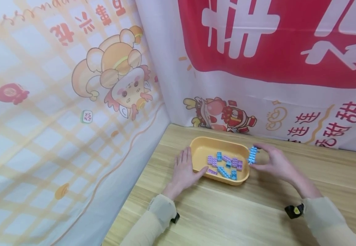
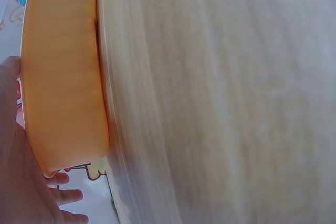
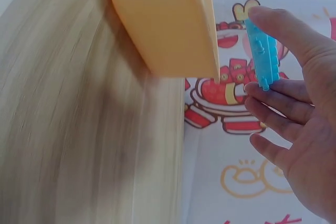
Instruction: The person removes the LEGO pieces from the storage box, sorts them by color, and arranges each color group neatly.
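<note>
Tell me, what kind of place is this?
Probably a small tabletop play or craft corner: a wooden table set against walls draped in festive cartoon banners, with an orange tray of toy bricks between two hands.

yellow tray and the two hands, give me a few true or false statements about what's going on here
1. The right hand pinches a blue brick piece. True.
2. The yellow tray is empty. False: blue and purple bricks lie in it.
3. The left hand rests against the tray's left side. True.
4. The tray stands on a glass table. False: the table is light wood.
5. The blue piece lies inside the tray. False: it is held at the tray's right rim.
</note>
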`<state>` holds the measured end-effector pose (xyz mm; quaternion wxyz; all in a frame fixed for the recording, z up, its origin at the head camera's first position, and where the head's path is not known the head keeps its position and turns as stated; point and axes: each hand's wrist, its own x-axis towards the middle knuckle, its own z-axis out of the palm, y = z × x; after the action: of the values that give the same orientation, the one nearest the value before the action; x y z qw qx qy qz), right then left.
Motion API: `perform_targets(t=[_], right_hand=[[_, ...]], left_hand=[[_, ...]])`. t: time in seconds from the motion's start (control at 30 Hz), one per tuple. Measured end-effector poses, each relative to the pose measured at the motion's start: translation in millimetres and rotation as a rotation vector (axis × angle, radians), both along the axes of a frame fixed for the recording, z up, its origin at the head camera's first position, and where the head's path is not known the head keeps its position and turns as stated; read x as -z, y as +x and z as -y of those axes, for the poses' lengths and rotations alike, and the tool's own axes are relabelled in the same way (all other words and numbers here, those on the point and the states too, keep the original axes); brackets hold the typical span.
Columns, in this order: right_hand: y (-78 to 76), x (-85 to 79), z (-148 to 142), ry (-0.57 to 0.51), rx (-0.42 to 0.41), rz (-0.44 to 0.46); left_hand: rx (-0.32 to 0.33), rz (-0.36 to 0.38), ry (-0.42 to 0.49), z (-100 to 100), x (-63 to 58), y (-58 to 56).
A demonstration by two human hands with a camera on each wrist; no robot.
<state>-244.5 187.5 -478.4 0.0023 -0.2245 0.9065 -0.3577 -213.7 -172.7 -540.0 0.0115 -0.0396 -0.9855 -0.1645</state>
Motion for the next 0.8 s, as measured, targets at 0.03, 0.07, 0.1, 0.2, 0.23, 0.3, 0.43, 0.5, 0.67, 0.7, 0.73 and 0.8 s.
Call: perform_targets(t=[0.03, 0.07, 0.1, 0.2, 0.23, 0.3, 0.43, 0.5, 0.67, 0.7, 0.73, 0.8], right_hand=[[0.9, 0.4, -2.7, -0.002, 0.006, 0.003], [1.6, 0.9, -5.4, -0.004, 0.01, 0.003], [2.4, 1.3, -7.8, -0.004, 0.015, 0.006], [3.0, 4.1, -15.2, 0.001, 0.027, 0.017], [2.7, 5.3, -17.6, 0.006, 0.03, 0.021], [1.5, 8.0, -22.4, 0.022, 0.037, 0.037], [-1.5, 15.8, -33.0, 0.048, 0.058, 0.07], [-1.8, 20.0, -38.4, 0.057, 0.068, 0.077], [1.7, 32.0, -48.5, 0.063, 0.07, 0.051], [2.8, 34.6, -50.2, 0.062, 0.068, 0.049], [3.7, 37.5, -51.9, 0.065, 0.07, 0.051], [5.0, 43.1, -55.4, 0.066, 0.069, 0.058]], left_hand=[[0.003, 0.0, 0.002, -0.2, -0.1, -0.4], [0.007, -0.001, 0.0, -0.5, -0.4, -0.8], [0.01, -0.002, 0.002, -0.6, -0.7, -1.0], [0.018, -0.003, 0.01, -0.8, -2.7, -1.0], [0.018, -0.004, 0.011, -0.6, -3.6, -1.1], [0.016, -0.006, 0.016, -0.1, -5.5, -1.0], [0.014, -0.012, 0.013, 0.7, -7.6, -2.4], [0.017, -0.016, 0.008, 0.8, -7.2, -3.5], [0.018, -0.011, 0.011, 0.6, -4.1, -4.1], [0.016, -0.008, 0.013, 0.4, -3.4, -3.6], [0.014, -0.005, 0.017, 0.1, -2.8, -3.1], [0.01, -0.002, 0.02, -0.5, -1.7, -1.8]])
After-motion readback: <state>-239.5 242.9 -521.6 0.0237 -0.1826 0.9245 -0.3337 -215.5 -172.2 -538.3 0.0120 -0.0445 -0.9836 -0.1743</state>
